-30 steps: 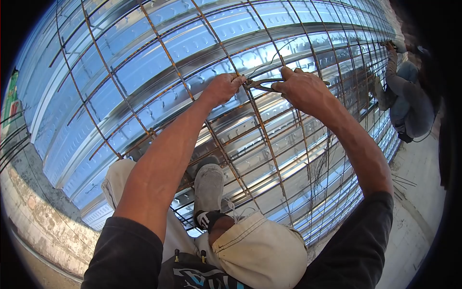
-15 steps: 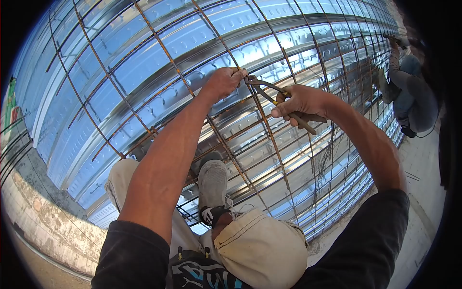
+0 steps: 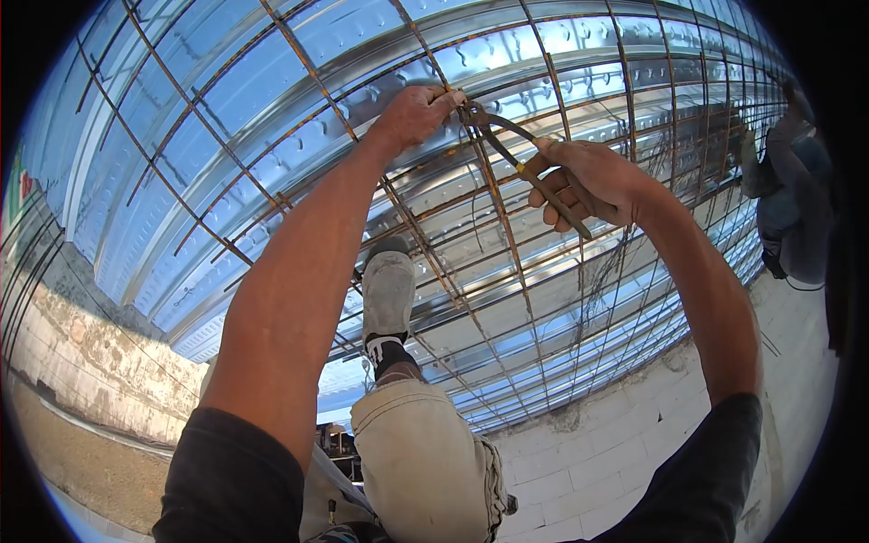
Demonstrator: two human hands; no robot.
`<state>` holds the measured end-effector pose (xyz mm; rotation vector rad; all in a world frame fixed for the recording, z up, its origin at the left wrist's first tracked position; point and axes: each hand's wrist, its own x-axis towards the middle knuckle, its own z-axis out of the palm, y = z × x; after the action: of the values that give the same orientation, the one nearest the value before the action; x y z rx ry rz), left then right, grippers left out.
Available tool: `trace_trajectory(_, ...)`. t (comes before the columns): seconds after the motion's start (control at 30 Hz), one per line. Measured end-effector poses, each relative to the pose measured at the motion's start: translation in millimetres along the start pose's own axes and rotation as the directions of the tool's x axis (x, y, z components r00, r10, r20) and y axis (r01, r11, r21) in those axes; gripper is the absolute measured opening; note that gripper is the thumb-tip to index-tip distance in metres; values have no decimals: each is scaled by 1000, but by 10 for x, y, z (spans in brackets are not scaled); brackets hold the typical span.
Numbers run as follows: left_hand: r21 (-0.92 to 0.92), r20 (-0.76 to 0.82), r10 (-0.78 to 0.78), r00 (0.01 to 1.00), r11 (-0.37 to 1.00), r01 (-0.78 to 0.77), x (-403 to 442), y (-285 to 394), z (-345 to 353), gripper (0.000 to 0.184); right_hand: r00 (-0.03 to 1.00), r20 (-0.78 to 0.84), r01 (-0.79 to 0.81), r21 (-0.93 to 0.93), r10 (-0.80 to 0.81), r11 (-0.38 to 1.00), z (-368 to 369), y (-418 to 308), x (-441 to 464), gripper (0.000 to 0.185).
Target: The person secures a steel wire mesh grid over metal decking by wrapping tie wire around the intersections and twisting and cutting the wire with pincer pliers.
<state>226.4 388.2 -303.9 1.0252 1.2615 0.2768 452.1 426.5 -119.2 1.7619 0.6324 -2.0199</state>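
My right hand holds a pair of pincers by its yellow-marked handles, which are spread apart. The jaws sit at a crossing of the rusty rebar mesh. Right beside the jaws, my left hand is closed, thumb and fingertips pinched together at the same crossing. What lies between those fingertips is too small to make out. A thin wire dangles below the jaws.
Shiny corrugated metal decking lies beneath the mesh. My shoe rests on the mesh. Another person crouches at the far right. A concrete ledge runs along the left, and a block wall stands below.
The view has shifted, and both hands sit slightly higher in it. My right fingers have loosened and spread around the pincers' handles. The dangling wire now shows below the jaws.
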Motion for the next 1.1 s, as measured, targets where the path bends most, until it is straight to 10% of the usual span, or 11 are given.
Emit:
trace_trajectory(0.13, -49, 28, 22, 999, 999, -20, -23, 50, -32, 61, 999, -44, -27, -322, 13, 946, -56, -192, 1, 60)
trace_trajectory(0.27, 37, 67, -21, 998, 999, 19, 31, 11, -68, 63, 988, 147, -52, 65, 42, 997, -44, 164, 207, 55)
trace_trajectory(0.33, 50, 43, -11, 999, 999, 9, 36, -39, -69, 63, 1000, 24, 25, -246, -20, 969, 45, 78, 180, 57)
trace_trajectory(0.43, 14, 44, 7, 999, 1000, -8, 56, -62, -34, 59, 931, -224, -79, -893, -286, 443, 84, -64, 99, 56)
trace_trajectory(0.57, -45, 87, 32, 996, 999, -28, 88, -130, -17, 54, 831, -251, -205, -968, -496, 145, 399, -274, -164, 48)
trace_trajectory(0.67, -101, 86, 48, 995, 994, -39, 61, -116, -12, 52, 986, -166, -137, -680, 30, 720, 364, -329, -55, 46)
trace_trajectory(0.7, -96, 87, 53, 995, 994, -44, 92, -141, -11, 52, 967, -206, -204, -273, 150, 940, 430, -371, -121, 41)
trace_trajectory(0.8, -107, 91, 39, 995, 994, -29, 95, -130, -41, 53, 976, -18, -205, 269, 218, 941, 429, -188, -40, 42)
trace_trajectory(0.93, -120, 104, 30, 994, 993, -17, 92, -105, -72, 54, 963, -257, -200, -475, 82, 857, 369, -282, -93, 43)
trace_trajectory(1.07, -33, 109, -23, 994, 999, 27, 52, -34, -92, 50, 716, -175, -158, -984, -676, 88, 365, -263, -187, 52)
trace_trajectory(1.1, -50, 68, 45, 997, 998, -41, 93, -121, -36, 49, 742, -187, -145, -982, -644, 117, 382, -306, -196, 50)
